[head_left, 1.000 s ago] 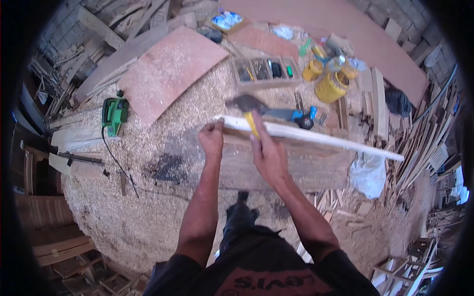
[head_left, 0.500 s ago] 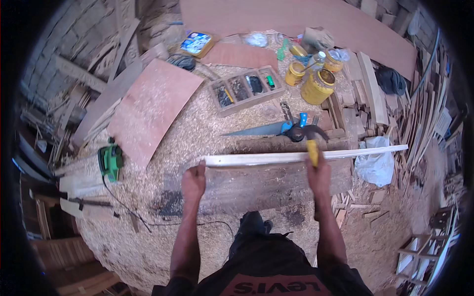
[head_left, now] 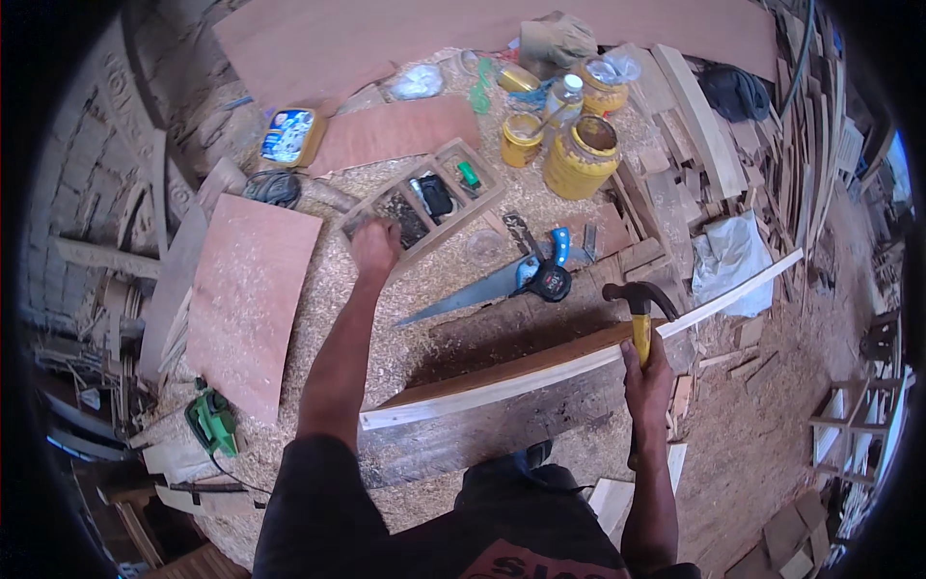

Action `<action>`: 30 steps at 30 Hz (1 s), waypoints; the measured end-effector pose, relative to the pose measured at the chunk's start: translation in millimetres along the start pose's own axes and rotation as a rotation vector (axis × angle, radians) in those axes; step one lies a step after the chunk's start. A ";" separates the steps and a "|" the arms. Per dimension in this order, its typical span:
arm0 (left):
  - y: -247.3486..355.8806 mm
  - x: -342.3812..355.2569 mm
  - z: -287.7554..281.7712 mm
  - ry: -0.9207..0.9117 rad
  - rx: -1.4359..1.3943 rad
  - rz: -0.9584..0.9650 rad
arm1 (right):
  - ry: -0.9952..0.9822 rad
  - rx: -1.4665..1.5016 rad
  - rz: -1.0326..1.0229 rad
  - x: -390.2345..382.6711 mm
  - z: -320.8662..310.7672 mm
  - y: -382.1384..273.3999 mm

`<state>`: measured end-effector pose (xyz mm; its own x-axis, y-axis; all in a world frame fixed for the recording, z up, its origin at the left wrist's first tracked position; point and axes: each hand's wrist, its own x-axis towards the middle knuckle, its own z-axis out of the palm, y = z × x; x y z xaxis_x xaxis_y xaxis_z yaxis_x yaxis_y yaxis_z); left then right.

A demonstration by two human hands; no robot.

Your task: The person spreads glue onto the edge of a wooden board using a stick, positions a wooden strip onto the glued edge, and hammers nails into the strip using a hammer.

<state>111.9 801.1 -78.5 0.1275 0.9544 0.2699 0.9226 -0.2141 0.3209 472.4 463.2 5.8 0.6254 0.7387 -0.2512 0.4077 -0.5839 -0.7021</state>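
Note:
My left hand (head_left: 375, 246), fingers curled, is at the near-left end of a wooden compartment box (head_left: 449, 230); its fingertips are hidden, so I cannot tell what they hold. A claw hammer (head_left: 641, 323) with a yellow handle stands upright in my right hand (head_left: 648, 383), its dark head just above a long pale wood strip (head_left: 502, 389). The strip lies on edge across a worn wooden board (head_left: 453, 446), with a brown face showing behind its pale edge. Inside the box are a black item (head_left: 436, 196) and a small green item (head_left: 469, 174).
Beyond the strip lie a handsaw (head_left: 473, 294) and a round black tape measure (head_left: 552, 282). Yellow tubs (head_left: 579, 174) and a clear bottle (head_left: 563, 100) stand farther back. A green power tool (head_left: 211, 421) sits at left beside a plywood sheet (head_left: 253, 304). Shavings cover the ground.
My left hand has left the strip's left end and reached forward to the box. The strip's left end now sits nearer me. My right hand still grips the hammer, now slightly lower in view.

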 end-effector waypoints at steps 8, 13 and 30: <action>30.5 45.6 37.9 -0.195 0.376 -0.319 | 0.071 0.107 -0.014 -1.8 -0.9 -10.5; -2.2 48.8 27.5 -0.104 0.038 -0.344 | 0.024 0.119 -0.045 0.0 0.6 -9.8; 118.4 -223.2 -185.1 0.046 -0.802 -0.272 | 0.040 0.085 -0.285 22.1 9.0 9.0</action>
<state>125.3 524.3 67.3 -0.0923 0.9884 0.1206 0.3790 -0.0771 0.9222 483.9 477.3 -12.0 0.5197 0.8543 -0.0109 0.5149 -0.3233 -0.7940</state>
